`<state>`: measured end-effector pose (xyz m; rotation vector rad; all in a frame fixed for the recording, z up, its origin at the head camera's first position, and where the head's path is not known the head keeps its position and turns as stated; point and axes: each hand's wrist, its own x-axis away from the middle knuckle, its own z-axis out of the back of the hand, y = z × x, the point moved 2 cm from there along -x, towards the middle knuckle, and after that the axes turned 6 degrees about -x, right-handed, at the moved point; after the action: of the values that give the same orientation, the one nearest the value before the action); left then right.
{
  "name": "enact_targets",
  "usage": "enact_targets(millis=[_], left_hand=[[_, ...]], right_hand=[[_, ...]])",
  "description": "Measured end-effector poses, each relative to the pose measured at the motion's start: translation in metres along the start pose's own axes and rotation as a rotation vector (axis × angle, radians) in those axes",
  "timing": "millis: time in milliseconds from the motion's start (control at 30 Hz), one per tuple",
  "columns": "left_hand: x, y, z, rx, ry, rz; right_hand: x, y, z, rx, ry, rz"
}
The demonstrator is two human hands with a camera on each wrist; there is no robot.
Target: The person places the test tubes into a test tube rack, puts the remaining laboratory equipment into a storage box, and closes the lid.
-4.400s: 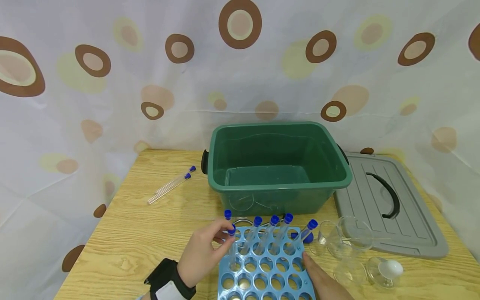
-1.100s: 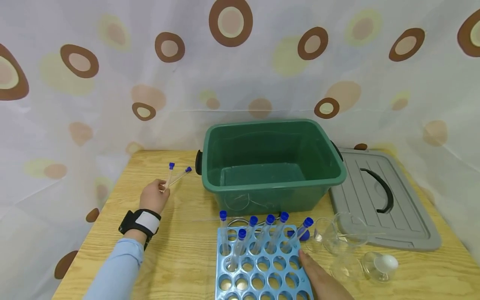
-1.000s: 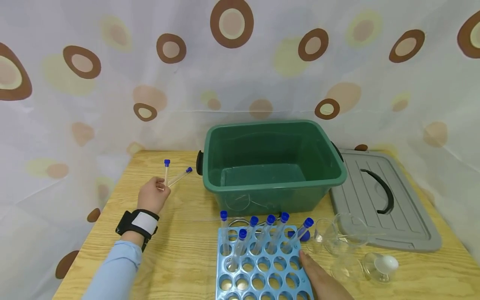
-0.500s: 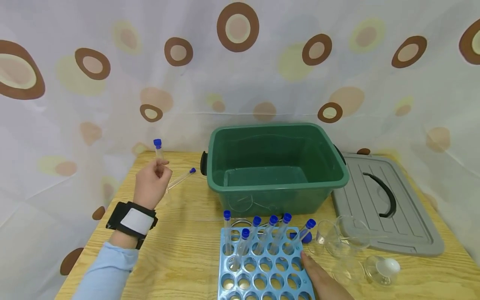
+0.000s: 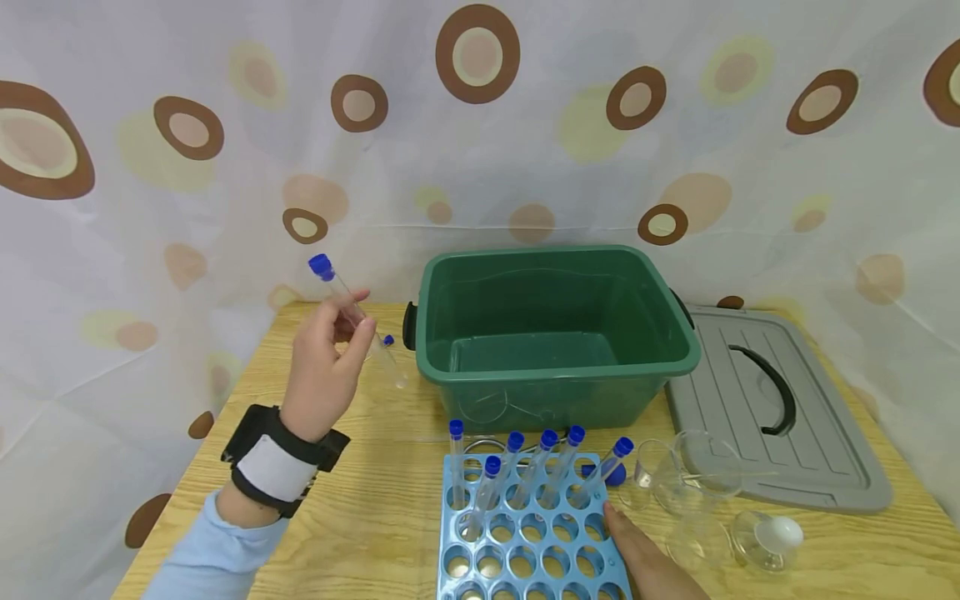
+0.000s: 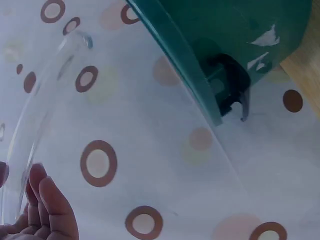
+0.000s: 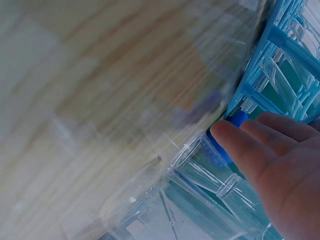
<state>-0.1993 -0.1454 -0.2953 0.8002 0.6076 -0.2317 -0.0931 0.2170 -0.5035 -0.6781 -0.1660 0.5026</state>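
My left hand pinches a clear test tube with a blue cap above the left of the table. The tube leans, cap up to the left and round end down to the right. In the left wrist view, fingers curl beside the tube. My right hand rests along the right side of the light-blue test tube rack; its fingers look straight in the right wrist view. Several blue-capped tubes stand in the rack's back rows, some leaning. Mostly hidden behind my left hand, another tube shows its blue cap.
Behind the rack is a green bin with black handles. A grey lid lies at the right. Clear glassware, a white-topped glass piece and a blue bulb sit right of the rack. A patterned curtain hangs behind.
My left hand has set one tube in the rack, gone to the tubes at the left, and lifted one, now tilting it rightward. The right hand has stayed at the rack.
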Motion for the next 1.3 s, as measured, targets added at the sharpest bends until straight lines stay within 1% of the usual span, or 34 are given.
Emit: enact_targets(millis=[133,267,400,567,667,767,867,933,1067,1167,1300], left_hand=[[0.004,0.020,0.001,0.086,-0.012,-0.027],[0.006,0.038,0.000,0.097,-0.056,-0.060],[0.007,0.056,-0.004,0.124,-0.075,-0.138],[0.013,0.074,-0.010,0.182,-0.067,-0.243],[0.018,0.081,-0.013,0.227,-0.080,-0.290],[0.022,0.088,-0.014,0.267,-0.116,-0.313],[0.026,0.094,-0.015,0.274,-0.147,-0.326],[0.027,0.096,-0.015,0.283,-0.166,-0.325],[0.030,0.101,-0.017,0.305,-0.224,-0.300],[0.033,0.103,-0.019,0.266,-0.277,-0.291],[0.038,0.102,-0.025,0.170,-0.323,-0.329]], right_hand=[[0.000,0.000,-0.001,-0.019,0.006,0.008],[0.000,-0.001,-0.001,-0.003,0.014,0.012],[0.000,-0.001,0.000,-0.003,0.012,0.006],[0.000,-0.002,0.001,-0.059,-0.040,-0.059],[0.000,-0.002,0.002,-0.107,-0.065,-0.070],[-0.001,-0.001,0.003,-0.139,-0.083,-0.073],[-0.001,0.001,0.003,-0.162,-0.090,-0.068],[-0.001,0.001,0.003,-0.171,-0.093,-0.070],[-0.001,0.001,0.003,-0.183,-0.087,-0.069],[-0.001,0.000,0.002,-0.182,-0.079,-0.071],[0.000,-0.001,0.003,-0.203,-0.085,-0.076]])
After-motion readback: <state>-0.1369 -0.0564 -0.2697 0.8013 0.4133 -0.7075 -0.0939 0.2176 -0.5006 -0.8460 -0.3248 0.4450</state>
